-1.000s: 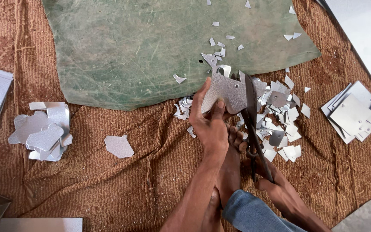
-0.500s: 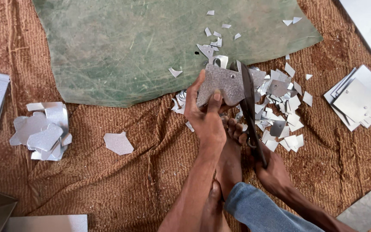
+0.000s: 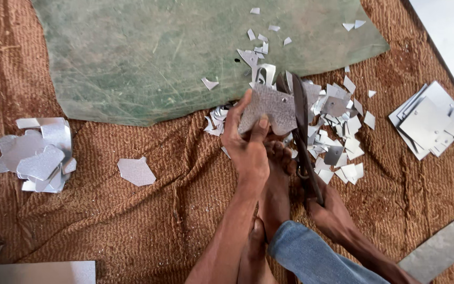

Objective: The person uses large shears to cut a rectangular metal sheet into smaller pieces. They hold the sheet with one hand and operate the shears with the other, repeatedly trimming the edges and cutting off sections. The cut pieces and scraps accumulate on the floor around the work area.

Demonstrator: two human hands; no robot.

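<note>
The left hand [image 3: 248, 150] pinches a textured grey sheet-metal piece [image 3: 269, 109] between thumb and fingers, holding it tilted just above the brown woven mat [image 3: 158, 221], near the lower edge of a worn green sheet [image 3: 143, 52]. The right hand [image 3: 332, 213] is wrapped around the lower handle of long dark metal shears [image 3: 301, 131], whose blades run up along the right edge of the held piece and appear nearly closed against it; how far the cut reaches cannot be told. A bare foot [image 3: 277, 179] lies between the two hands, its toes just under the metal piece, and a blue denim trouser leg [image 3: 311, 257] crosses the bottom of the view. To the right of the shears a heap of small silvery offcuts [image 3: 340, 142] lies spread on the mat, with a few more scraps scattered up onto the green sheet. Further right sits a stack of square metal blanks [image 3: 429, 123]. On the left side of the mat rests a pile of cut hexagon-like pieces [image 3: 35, 155], and one single cut piece [image 3: 136, 171] lies apart from it, between the pile and the left hand.
</note>
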